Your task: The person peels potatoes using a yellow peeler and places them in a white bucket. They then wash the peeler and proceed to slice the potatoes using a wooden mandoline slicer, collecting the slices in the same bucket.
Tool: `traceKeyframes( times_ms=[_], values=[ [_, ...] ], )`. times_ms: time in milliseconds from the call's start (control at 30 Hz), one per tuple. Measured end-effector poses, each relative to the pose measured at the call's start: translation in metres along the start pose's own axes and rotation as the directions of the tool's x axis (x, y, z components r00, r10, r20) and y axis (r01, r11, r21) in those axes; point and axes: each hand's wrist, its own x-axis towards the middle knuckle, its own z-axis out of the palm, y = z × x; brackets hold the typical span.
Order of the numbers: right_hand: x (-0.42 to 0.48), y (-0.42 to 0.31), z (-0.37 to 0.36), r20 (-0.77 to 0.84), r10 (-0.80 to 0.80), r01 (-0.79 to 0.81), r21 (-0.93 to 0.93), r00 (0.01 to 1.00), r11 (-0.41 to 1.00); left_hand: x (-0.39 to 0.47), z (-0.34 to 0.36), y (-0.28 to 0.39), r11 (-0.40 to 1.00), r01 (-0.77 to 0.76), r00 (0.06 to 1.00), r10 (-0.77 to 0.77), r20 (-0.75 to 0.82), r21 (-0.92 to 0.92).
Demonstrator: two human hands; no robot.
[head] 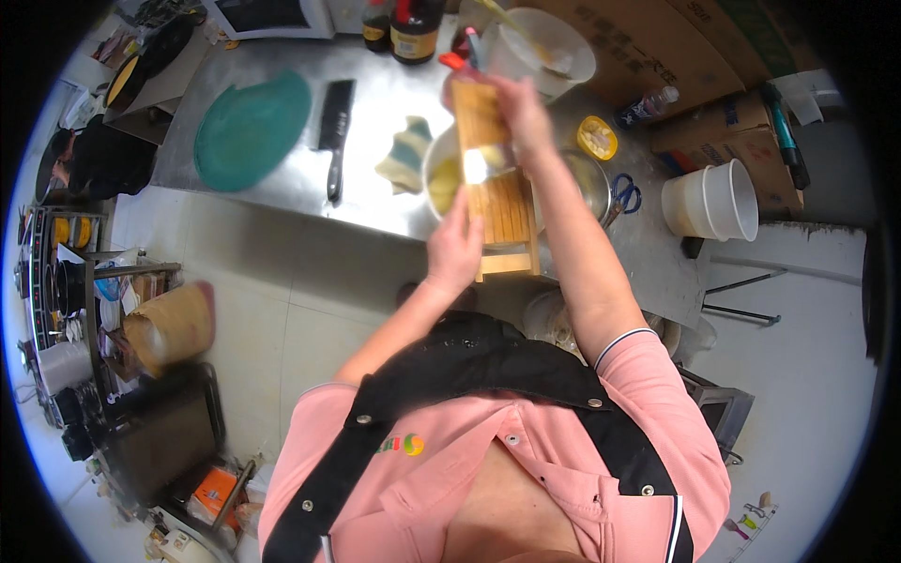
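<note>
A wooden slicer board (496,204) with a shiny metal blade plate is tilted over the steel counter. My left hand (456,246) grips its left edge near the middle. Higher up, my right hand (524,119) holds its right edge, slightly blurred; its fingertips are partly hidden. Under the board, a pale bowl (431,176) holds yellowish-green pieces, largely covered by the slicer. A crumpled striped cloth (406,155) lies left of the bowl. Farther left is a black-bladed cleaver (336,134), beside a green round board (253,131).
Blue-handled scissors (626,193), a metal bowl (591,184), a yellow bowl of pale pieces (597,138) and nested white buckets (711,200) stand right. Sauce bottles (415,32) and a white tub (549,53) are at the back. Another person (105,158) is far left.
</note>
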Motion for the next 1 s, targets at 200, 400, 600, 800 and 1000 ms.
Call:
traceKeyframes(
  times_ms=[200, 400, 600, 800, 1000],
  values=[
    [-0.037, -0.014, -0.028, 0.032, -0.118, 0.117, -0.533, 0.992, 0.838, -0.005, 0.000, -0.006, 0.998, 0.041, 0.999, -0.042, 0.031, 0.044],
    [-0.069, -0.017, -0.036, 0.231, -0.227, 0.318, -0.793, 0.946, 0.520, -0.005, -0.008, 0.020, 1.000, 0.016, 0.999, -0.017, 0.042, 0.005],
    [-0.111, -0.049, -0.077, 0.196, -0.297, 0.311, -0.856, 0.935, 0.412, -0.022, 0.017, 0.058, 0.983, -0.169, 0.978, 0.176, 0.115, -0.067],
    [-0.164, -0.047, -0.156, -0.027, -0.335, 0.140, -0.875, 0.942, 0.464, -0.038, 0.091, 0.064, 0.953, -0.239, 0.915, 0.286, 0.285, -0.188],
    [-0.169, 0.007, -0.208, -0.082, -0.284, 0.054, -0.896, 0.955, 0.440, -0.041, 0.154, 0.041, 0.972, -0.177, 0.924, 0.217, 0.314, -0.152]
  ],
)
